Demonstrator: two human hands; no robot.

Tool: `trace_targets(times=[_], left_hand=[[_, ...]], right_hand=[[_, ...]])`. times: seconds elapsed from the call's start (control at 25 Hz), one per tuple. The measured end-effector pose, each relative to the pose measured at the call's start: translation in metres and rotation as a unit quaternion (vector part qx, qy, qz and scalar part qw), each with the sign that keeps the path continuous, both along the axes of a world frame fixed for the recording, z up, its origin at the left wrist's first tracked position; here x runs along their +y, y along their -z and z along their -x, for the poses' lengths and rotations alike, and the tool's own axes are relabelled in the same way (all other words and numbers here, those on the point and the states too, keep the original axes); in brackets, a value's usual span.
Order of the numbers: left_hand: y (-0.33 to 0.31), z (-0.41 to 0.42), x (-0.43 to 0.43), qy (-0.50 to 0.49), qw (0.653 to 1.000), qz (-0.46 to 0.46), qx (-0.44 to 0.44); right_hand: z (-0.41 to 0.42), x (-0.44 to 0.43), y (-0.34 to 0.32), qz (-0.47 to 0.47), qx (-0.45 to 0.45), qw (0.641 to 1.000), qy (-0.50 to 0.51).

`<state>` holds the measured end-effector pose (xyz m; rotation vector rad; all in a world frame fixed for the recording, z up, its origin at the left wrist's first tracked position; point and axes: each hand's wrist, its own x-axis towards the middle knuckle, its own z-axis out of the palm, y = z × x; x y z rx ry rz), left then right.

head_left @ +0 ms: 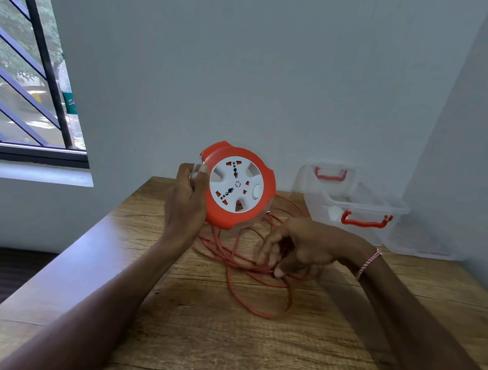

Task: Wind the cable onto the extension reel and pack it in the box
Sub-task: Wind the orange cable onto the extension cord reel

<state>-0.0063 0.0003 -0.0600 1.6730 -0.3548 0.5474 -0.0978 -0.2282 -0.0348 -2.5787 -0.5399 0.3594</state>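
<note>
Reel (237,186), orange with a white socket face, is held above the table (202,337) by the left hand (184,202), fingers clamped on its rim; it looks like hard, light, smooth plastic, so the rim seems the surest hold. Cable (247,269) lies in loose orange loops on the wood under and beside the reel; thin and limp, it should tangle easily; the right hand (296,248) curls over the strands, pinching one; the clear box (356,206) stands open by the wall.

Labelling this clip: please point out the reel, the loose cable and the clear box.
reel (237,184), head view, white socket face.
cable (223,252), head view, bundled strands below the reel.
box (318,209), head view, its clear left wall.
</note>
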Motion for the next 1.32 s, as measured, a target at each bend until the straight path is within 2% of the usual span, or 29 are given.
trace_targets(times=[0.08, 0.16, 0.24, 0.28, 0.36, 0.4, 0.52, 0.64, 0.84, 0.92, 1.0, 1.08, 1.12, 1.2, 1.24, 1.32], left_hand=[[0.001, 0.000, 0.000, 0.006, 1.000, -0.002, 0.003], [0.002, 0.002, -0.001, 0.013, 1.000, -0.001, 0.004], [0.002, 0.003, -0.002, 0.017, 1.000, -0.007, 0.005], [0.003, 0.003, -0.003, 0.019, 1.000, -0.010, 0.006], [0.003, 0.002, -0.003, 0.019, 1.000, -0.011, 0.009], [0.004, 0.002, -0.003, 0.018, 1.000, -0.012, 0.009], [0.006, 0.001, -0.003, 0.020, 1.000, -0.012, 0.012], [0.007, 0.000, -0.003, 0.027, 0.999, -0.001, 0.021], [0.007, -0.001, -0.003, 0.024, 0.999, 0.008, 0.031], [0.007, -0.001, -0.003, 0.024, 0.999, 0.006, 0.032], [0.007, 0.000, -0.003, 0.022, 0.999, 0.007, 0.034], [0.006, 0.001, -0.003, 0.020, 0.999, 0.009, 0.034], [0.006, 0.002, -0.003, 0.022, 0.999, 0.008, 0.033], [0.005, 0.003, -0.002, 0.034, 0.999, 0.002, 0.024], [0.004, 0.004, -0.003, 0.038, 0.999, -0.006, 0.013], [0.004, 0.004, -0.003, 0.036, 0.999, -0.034, -0.013]], right_hand=[[0.006, 0.005, -0.005, -0.035, 0.061, 0.997, -0.020], [0.010, 0.007, -0.008, -0.049, 0.081, 0.995, -0.028], [0.009, 0.007, -0.008, -0.075, 0.027, 0.997, 0.011], [0.006, 0.004, -0.007, -0.069, -0.047, 0.995, 0.046], [-0.001, 0.000, -0.003, -0.001, -0.198, 0.973, 0.116], [-0.003, -0.002, -0.001, 0.032, -0.232, 0.962, 0.140], [-0.010, -0.001, 0.016, 0.073, -0.218, 0.962, 0.150], [-0.015, 0.002, 0.028, 0.076, -0.208, 0.963, 0.151], [-0.011, -0.002, 0.019, 0.100, -0.237, 0.944, 0.205], [-0.009, 0.001, 0.016, 0.076, -0.331, 0.914, 0.221], [-0.008, 0.005, 0.011, 0.013, -0.449, 0.862, 0.233], [-0.007, 0.013, 0.005, -0.058, -0.529, 0.821, 0.206], [-0.006, 0.018, 0.004, -0.062, -0.557, 0.809, 0.180], [-0.004, 0.028, 0.006, 0.022, -0.575, 0.808, 0.126], [-0.004, 0.032, 0.007, 0.100, -0.569, 0.810, 0.106], [-0.008, 0.036, 0.012, 0.259, -0.547, 0.791, 0.090]])
